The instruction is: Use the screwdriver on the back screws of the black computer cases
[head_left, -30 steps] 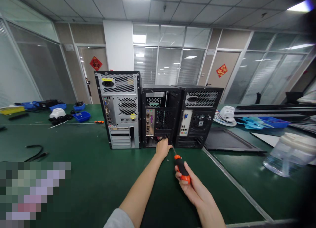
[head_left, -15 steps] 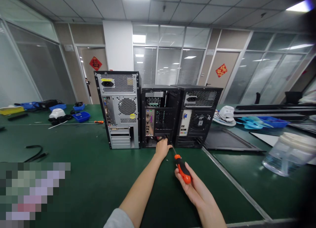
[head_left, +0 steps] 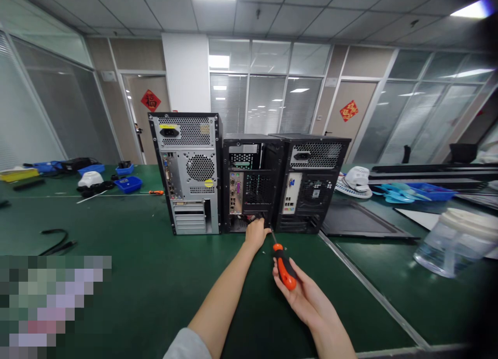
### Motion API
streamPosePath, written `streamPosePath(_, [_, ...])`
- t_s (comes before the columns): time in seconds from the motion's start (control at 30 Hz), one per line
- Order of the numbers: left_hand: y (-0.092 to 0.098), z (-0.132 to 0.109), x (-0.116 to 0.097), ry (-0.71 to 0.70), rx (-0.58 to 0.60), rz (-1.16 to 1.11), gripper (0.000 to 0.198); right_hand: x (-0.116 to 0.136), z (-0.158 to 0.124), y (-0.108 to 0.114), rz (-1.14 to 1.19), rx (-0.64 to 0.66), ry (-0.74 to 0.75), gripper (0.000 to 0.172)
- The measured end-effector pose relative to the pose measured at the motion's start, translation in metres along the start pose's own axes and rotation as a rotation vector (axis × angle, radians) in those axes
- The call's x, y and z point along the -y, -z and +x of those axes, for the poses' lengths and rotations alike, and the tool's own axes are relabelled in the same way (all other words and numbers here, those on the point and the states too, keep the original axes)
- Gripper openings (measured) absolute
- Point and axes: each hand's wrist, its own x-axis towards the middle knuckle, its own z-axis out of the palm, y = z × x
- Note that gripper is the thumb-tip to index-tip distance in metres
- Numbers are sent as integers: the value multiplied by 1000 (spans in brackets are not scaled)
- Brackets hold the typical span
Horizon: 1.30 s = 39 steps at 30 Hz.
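Observation:
Three computer towers stand side by side with their rear panels facing me. My left hand (head_left: 256,234) is at the lower rear opening of the black middle tower (head_left: 268,154); its thumb points right, and its other fingertips are hidden at the opening. In my right hand (head_left: 298,284) is a screwdriver (head_left: 285,268) with an orange and black handle, held from below and the side. Its shaft points up and away to the tower's lower right edge, close to my left thumb. The screwdriver's tip cannot be made out.
A taller silver-backed tower (head_left: 190,167) stands left and another black tower (head_left: 315,180) right. On the green table (head_left: 128,286) lie a small orange screwdriver (head_left: 156,192), blue trays (head_left: 128,183), a black cable (head_left: 58,241), a black panel (head_left: 361,221) and a clear jar (head_left: 453,245).
My right hand and the screwdriver handle have shifted slightly left, and the shaft leans a little less. My left hand stays at the middle tower's lower opening.

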Motion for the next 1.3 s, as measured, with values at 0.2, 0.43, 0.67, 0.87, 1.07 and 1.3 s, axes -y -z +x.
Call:
streamPosePath(0.2, [-2,0,0,-3,-4,-3,30,0,2,2,37,2,-15,19])
streamPosePath(0.43, [-1,1,0,-3,-2,-4,29,-1,-1,-3,73,-13,-26,26])
streamPosePath(0.67, [2,-1,-1,-1,5,-6,30,1,-4,-5,166,19,-111,36])
streamPosePath(0.87, [3,-2,-2,0,6,-10,29,0,-2,-5,240,57,-147,36])
streamPosePath(1.07, [3,-2,-2,4,5,-6,28,2,-2,-7,331,58,-185,33])
streamPosePath(1.3, [2,-1,-2,9,7,3,28,1,-1,-5,365,80,-203,32])
